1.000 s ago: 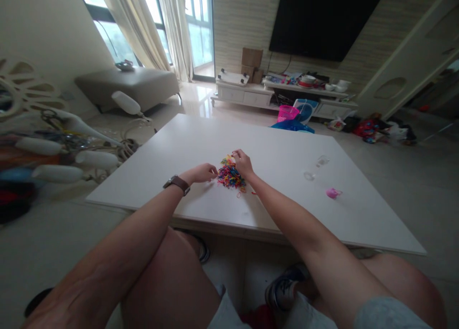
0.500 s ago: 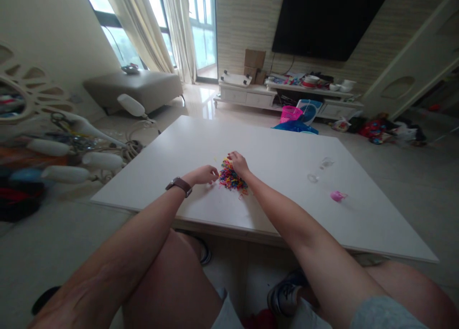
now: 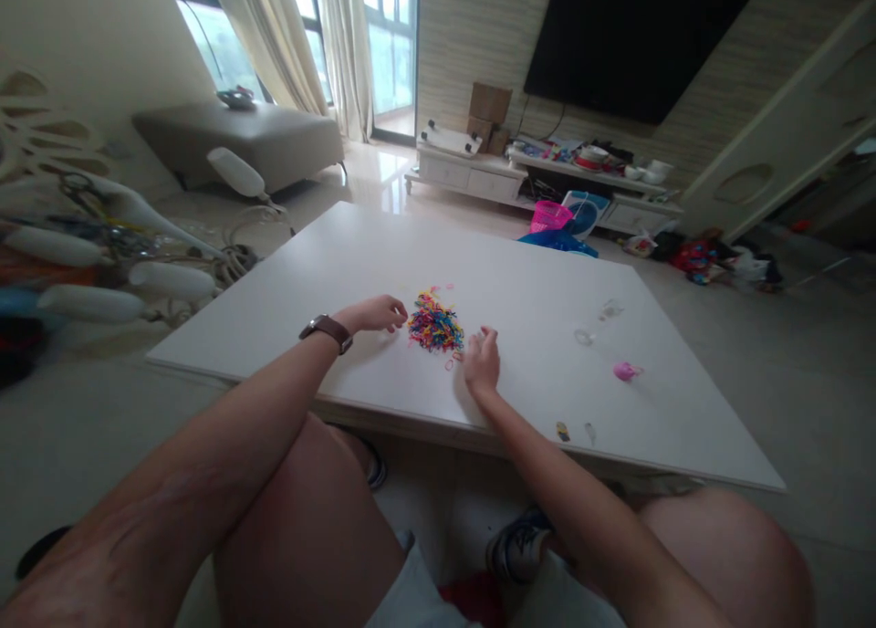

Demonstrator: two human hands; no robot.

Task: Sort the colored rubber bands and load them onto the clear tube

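A heap of small, brightly coloured loops that look like rubber bands point(image 3: 436, 325) lies on the white table point(image 3: 383, 245). At its left edge is my left hand point(image 3: 381, 314), fingers slightly bent and apart, with a brown-strapped watch point(image 3: 327, 332) on the wrist. My right hand point(image 3: 483, 361) rests to the right of the heap, just clear of it; its fingers are loosely curved and spread, and nothing shows in them. Several stray loops point(image 3: 450, 365) lie between that hand and the heap.
On the table's right side are a pink item point(image 3: 625, 371), a clear ring-shaped piece point(image 3: 584, 337) and a clear plastic piece point(image 3: 610, 309). A small yellowish item point(image 3: 562, 432) lies near the front edge. Beyond the table stand a pink basket point(image 3: 549, 215) and a low cabinet point(image 3: 465, 177).
My right hand has moved from the top of the heap to its right side, nearer to me. My left hand stays by the left edge. The heap is now fully uncovered.
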